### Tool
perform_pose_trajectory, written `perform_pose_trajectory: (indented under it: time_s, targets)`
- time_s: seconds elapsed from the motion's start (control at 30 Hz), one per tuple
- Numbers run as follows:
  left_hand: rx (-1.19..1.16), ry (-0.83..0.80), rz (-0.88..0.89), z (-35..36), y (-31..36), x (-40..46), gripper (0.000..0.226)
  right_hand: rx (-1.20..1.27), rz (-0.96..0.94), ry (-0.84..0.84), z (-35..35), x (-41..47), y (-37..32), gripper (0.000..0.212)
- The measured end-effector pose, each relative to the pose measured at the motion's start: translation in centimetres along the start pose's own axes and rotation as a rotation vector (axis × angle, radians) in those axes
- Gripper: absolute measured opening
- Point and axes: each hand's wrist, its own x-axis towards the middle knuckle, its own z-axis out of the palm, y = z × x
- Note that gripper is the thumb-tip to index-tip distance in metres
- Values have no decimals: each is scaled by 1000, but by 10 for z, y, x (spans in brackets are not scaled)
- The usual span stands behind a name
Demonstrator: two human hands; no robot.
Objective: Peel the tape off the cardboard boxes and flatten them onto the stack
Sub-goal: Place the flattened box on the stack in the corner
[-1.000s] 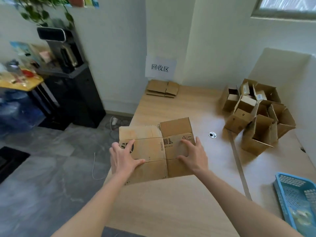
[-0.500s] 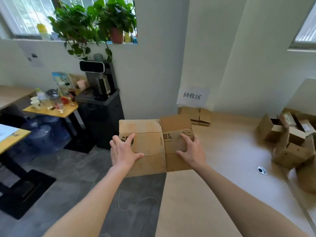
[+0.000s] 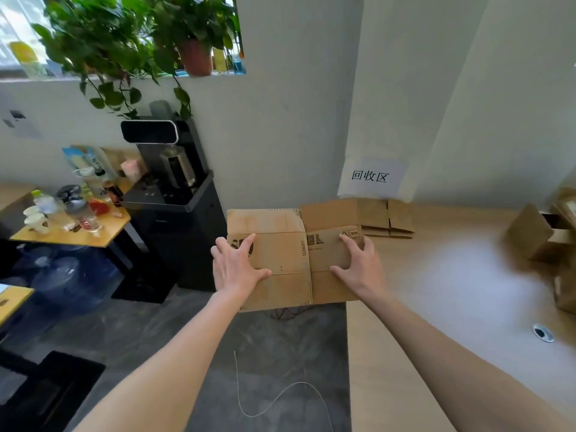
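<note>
I hold a flattened brown cardboard box (image 3: 280, 254) in the air with both hands, just past the left edge of the wooden table (image 3: 436, 291). My left hand (image 3: 237, 266) grips its left panel at the outer edge, index finger and thumb spread on the face. My right hand (image 3: 361, 269) grips the right panel near its right edge. The stack of flattened boxes (image 3: 386, 216) lies on the table's far corner, right behind the held box, under a paper wall sign (image 3: 371, 176). No tape shows on the box.
Several unflattened boxes (image 3: 530, 235) are piled at the table's right side. A cable grommet (image 3: 542, 332) sits in the tabletop. Left of the table stand a black water dispenser (image 3: 174, 188) and a yellow side table with cups (image 3: 62, 232). A white cord (image 3: 280, 397) lies on the floor.
The flattened box has been lifted off the table and carried up and away toward the far corner stack. Both hands keep the same hold on it.
</note>
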Motion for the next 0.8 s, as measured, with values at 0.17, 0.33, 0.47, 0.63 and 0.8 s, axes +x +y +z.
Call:
perform_pose_trajectory:
  time_s: [0.17,0.33,0.47,0.63,0.8]
  targets:
    - [-54,-53,110,23,18,72,99,-52,104,55,0,50,2,82]
    - [-72,-90,212,49,39,140,99,-87,207,90,0,97,3,83]
    - [-85,-162,292,72,66,180,99,-116,298,114,-3,124,20,82]
    - [-96,-250,365,117,116,223,100,-121,381,93,-4,168,69,85]
    - [-88,-323,397,188,181,270,99,-109,453,38,0,239,148,86]
